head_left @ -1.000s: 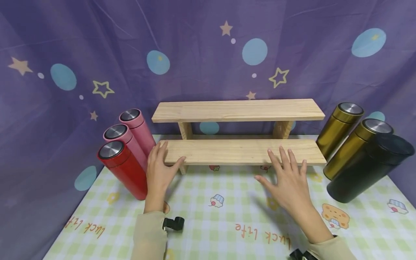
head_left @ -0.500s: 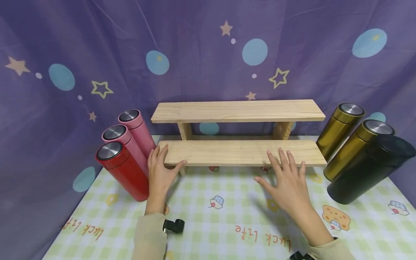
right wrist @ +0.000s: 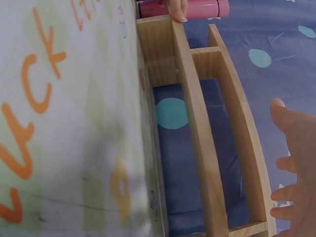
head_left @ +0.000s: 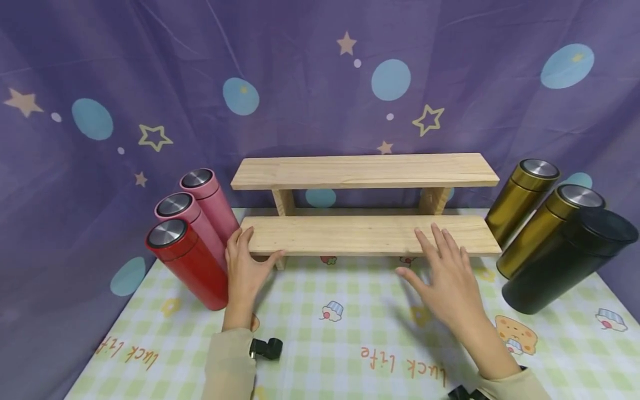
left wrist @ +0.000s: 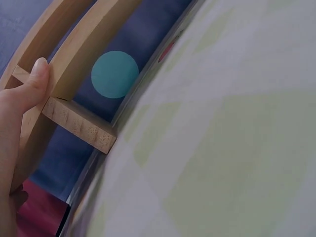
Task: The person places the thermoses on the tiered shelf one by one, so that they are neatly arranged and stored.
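A two-tier wooden shelf (head_left: 365, 236) stands at the back of the table. My left hand (head_left: 246, 269) grips the left end of its lower board, the thumb along the front edge and the fingers around the end. The left wrist view shows the thumb (left wrist: 37, 81) against the board close to a leg (left wrist: 81, 123). Spread and relaxed, my right hand (head_left: 450, 283) is in front of the lower board's right half, its fingertips overlapping the board in the head view. It holds nothing.
Left of the shelf stand two pink vacuum flasks (head_left: 210, 194) and a red one (head_left: 192, 266), close beside my left hand. On the right are two gold flasks (head_left: 520, 194) and a black tumbler (head_left: 560, 266). A purple curtain (head_left: 310, 33) hangs behind.
My right hand has shifted slightly and turned, its thumb moving a little to the right. The left hand's fingers have slid slightly outward at the board's end. The shelf and flasks look unchanged.
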`<state>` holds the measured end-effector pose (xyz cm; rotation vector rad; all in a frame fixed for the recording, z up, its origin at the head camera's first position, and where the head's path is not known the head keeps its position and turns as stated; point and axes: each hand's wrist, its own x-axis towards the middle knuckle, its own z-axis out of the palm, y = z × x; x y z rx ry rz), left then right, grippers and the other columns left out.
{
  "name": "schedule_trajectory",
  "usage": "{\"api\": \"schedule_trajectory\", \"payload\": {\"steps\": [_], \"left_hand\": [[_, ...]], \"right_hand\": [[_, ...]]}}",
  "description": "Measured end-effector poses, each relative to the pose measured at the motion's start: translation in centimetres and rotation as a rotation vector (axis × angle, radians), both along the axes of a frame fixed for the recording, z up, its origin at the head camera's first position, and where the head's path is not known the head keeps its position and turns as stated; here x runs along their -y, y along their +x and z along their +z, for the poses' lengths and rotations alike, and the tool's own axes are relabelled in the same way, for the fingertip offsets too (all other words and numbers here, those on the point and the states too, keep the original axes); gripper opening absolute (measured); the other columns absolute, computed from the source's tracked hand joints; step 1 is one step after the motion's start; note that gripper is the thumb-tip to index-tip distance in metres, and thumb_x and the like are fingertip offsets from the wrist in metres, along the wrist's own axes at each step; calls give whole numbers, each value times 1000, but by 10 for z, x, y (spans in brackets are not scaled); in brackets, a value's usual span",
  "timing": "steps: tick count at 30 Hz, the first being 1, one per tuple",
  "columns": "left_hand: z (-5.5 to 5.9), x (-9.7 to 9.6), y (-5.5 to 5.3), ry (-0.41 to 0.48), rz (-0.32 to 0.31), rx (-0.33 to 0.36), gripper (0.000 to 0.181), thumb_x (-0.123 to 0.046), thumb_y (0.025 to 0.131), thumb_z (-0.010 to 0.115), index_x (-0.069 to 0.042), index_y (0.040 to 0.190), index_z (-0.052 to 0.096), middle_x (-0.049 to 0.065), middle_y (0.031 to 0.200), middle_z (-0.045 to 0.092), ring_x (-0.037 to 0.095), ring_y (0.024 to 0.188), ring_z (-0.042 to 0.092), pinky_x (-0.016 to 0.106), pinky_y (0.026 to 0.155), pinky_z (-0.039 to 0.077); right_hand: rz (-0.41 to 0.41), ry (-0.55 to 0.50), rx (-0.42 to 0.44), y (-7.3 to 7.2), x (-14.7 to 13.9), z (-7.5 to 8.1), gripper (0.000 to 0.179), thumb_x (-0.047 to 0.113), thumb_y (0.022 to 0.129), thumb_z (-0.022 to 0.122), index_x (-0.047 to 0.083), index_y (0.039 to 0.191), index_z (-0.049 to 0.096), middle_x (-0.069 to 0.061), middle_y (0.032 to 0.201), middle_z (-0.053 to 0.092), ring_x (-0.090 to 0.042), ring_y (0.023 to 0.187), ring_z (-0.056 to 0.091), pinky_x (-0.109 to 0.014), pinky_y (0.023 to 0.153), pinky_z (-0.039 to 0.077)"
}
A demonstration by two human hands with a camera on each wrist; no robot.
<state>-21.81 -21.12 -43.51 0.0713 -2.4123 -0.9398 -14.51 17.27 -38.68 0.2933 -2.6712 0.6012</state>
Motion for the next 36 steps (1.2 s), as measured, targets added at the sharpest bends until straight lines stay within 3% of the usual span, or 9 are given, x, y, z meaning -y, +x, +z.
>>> {"api": "schedule_trajectory", "payload": {"steps": [14, 22, 32, 34, 36], "left_hand": [[0, -2, 3, 35, 21, 3, 88, -43, 70, 89, -6, 139, 51, 18, 149, 34, 41, 136, 31, 55, 111, 26], [-2, -3, 1, 33, 17, 4, 86, -45, 71, 88, -7, 139, 52, 17, 150, 34, 39, 138, 29, 53, 111, 26], [-5, -4, 2, 29, 34, -1, 85, -46, 71, 88, -10, 139, 52, 13, 151, 34, 34, 140, 26, 51, 111, 29], [-4, -4, 2, 25, 36, -1, 85, -47, 71, 88, -11, 139, 52, 13, 151, 34, 34, 140, 26, 51, 110, 30], [-4, -4, 2, 24, 32, 1, 84, -46, 71, 88, -11, 139, 52, 13, 151, 33, 33, 140, 25, 52, 110, 30]], "right_hand": [[13, -84, -77, 7, -18, 16, 75, 46, 92, 68, 17, 153, 38, -16, 156, 34, -41, 140, 33, -59, 113, 22], [-17, -148, -136, 16, -27, 26, 71, 37, 90, 73, 18, 151, 42, -7, 155, 39, -41, 136, 40, -66, 99, 34], [-76, -198, -236, 37, -39, 19, 68, 26, 85, 79, 24, 147, 50, -4, 147, 51, -37, 128, 51, -63, 81, 45], [-79, -228, -268, 43, -44, 18, 67, 23, 84, 80, 24, 145, 52, -4, 145, 53, -33, 129, 51, -55, 90, 46], [-70, -265, -303, 48, -50, 15, 66, 19, 82, 81, 21, 143, 55, -4, 143, 55, -22, 133, 49, -40, 102, 43]]}}
